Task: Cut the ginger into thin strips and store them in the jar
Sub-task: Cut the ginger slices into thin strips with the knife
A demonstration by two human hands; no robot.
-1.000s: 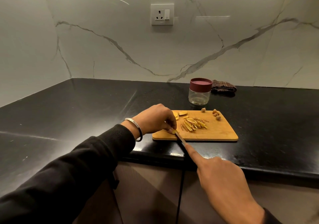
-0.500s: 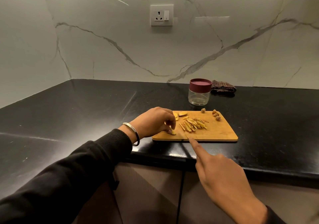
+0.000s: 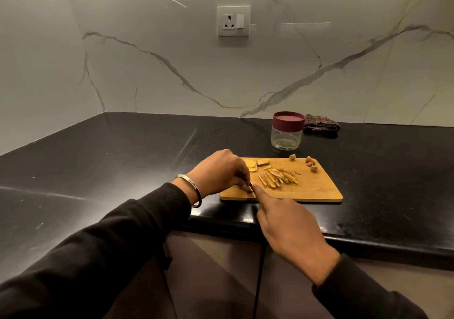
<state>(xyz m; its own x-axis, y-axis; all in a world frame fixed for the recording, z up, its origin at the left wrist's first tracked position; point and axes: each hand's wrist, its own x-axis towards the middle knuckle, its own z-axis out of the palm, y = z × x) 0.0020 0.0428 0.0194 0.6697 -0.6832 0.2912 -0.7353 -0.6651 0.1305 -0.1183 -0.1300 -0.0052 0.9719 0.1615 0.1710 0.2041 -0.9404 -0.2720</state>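
A wooden cutting board (image 3: 317, 191) lies near the counter's front edge. A pile of ginger strips (image 3: 277, 178) sits at its middle, a few ginger slices (image 3: 255, 164) at its back left, and peel scraps (image 3: 310, 164) at its back right. My left hand (image 3: 221, 171) pinches a small ginger piece (image 3: 249, 189) at the board's front left. My right hand (image 3: 287, 228) holds a knife, forefinger along its back; the blade is mostly hidden under the finger, right beside the piece. The clear jar (image 3: 286, 134) with a maroon lid stands shut behind the board.
A folded checked cloth (image 3: 320, 123) lies behind the jar against the marble wall. A wall socket (image 3: 233, 21) is above. The black counter (image 3: 122, 161) stretches left into a corner; its front edge runs just below the board, with cabinet doors underneath.
My right hand lifted away from the board's edge, then came back down to the ginger piece under my left fingers. The left hand stayed pinched on the piece.
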